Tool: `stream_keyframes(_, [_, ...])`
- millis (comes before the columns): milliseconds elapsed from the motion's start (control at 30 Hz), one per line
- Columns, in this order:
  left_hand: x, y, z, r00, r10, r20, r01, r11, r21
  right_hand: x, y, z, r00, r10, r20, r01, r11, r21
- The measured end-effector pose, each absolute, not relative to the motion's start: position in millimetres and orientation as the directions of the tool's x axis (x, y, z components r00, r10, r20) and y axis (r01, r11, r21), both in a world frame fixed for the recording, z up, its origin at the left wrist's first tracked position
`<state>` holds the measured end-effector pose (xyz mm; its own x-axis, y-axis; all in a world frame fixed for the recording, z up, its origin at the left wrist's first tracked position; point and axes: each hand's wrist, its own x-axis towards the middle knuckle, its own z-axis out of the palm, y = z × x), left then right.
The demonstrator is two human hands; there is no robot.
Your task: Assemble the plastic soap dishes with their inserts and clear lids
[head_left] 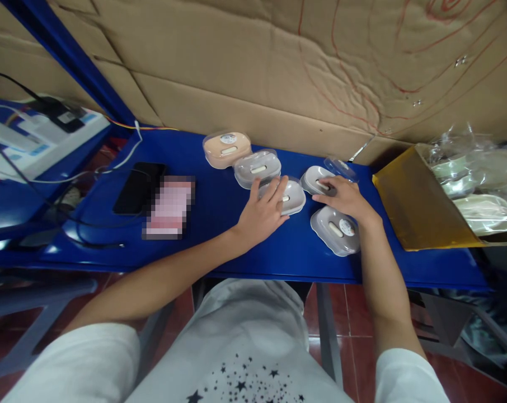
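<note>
My left hand (265,211) is over a grey soap box (294,197), its fingers across the top and far edge and the thumb at the near edge. At the right, my right hand (342,195) has its thumb and forefinger on the end of another grey soap box (312,178); its palm hides part of it. A clear lid (341,167) shows just behind that hand. Below it lies a grey soap box with a round sticker (335,230). Farther left are one more grey soap box (257,169) and a peach one (227,149) with a sticker.
An open carton (421,207) at the right holds several clear-wrapped items. A black phone (131,190) and a blurred pink item (169,208) lie on the blue table (220,240). Cables and a white power strip (85,126) are at the left. Cardboard (220,73) stands behind.
</note>
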<state>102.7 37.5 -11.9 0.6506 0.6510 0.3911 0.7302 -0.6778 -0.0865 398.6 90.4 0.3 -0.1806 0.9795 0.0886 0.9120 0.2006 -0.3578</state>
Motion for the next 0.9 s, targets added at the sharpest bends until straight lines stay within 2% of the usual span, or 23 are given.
stream_keyframes(100, [99.8, 42.0, -14.1, 0.633, 0.679, 0.372, 0.728, -0.686, 0.016, 389.1, 97.0, 2.3, -0.136, 0.990, 0.034, 0.927, 0.140, -0.349])
stream_keyframes(167, [97.0, 42.5, -13.1, 0.622, 0.682, 0.385, 0.716, -0.694, 0.074, 381.8, 97.7, 6.1, -0.180, 0.983, 0.033, 0.934, 0.181, -0.309])
stream_keyframes(300, [92.5, 42.5, -10.2, 0.593, 0.674, 0.441, 0.688, -0.708, 0.158, 373.8, 87.1, 15.0, -0.240, 0.963, 0.125, 0.945, 0.261, -0.197])
stream_keyframes(533, [97.8, 54.2, -13.2, 0.578, 0.616, 0.535, 0.569, -0.774, 0.276, 393.7, 72.0, 29.6, -0.087, 0.907, 0.413, 0.981, 0.150, -0.122])
stream_keyframes(633, [96.0, 60.9, -10.4, 0.561, 0.598, 0.573, 0.494, -0.797, 0.348, 407.5, 74.7, 27.5, -0.039, 0.910, 0.413, 0.993, 0.081, -0.085])
stream_keyframes(700, [89.2, 67.5, -7.1, 0.503, 0.666, 0.550, 0.552, -0.738, 0.388, 415.1, 77.7, 22.7, -0.036, 0.927, 0.374, 0.994, 0.072, -0.083])
stream_keyframes(800, [74.2, 81.0, -4.8, 0.438, 0.775, 0.456, 0.735, -0.601, 0.314, 421.9, 81.8, 16.6, -0.048, 0.941, 0.334, 0.989, 0.092, -0.117])
stream_keyframes(900, [63.5, 92.6, -8.1, 0.438, 0.802, 0.406, 0.807, -0.550, 0.217, 423.0, 83.6, 15.9, -0.045, 0.937, 0.347, 0.981, 0.106, -0.161])
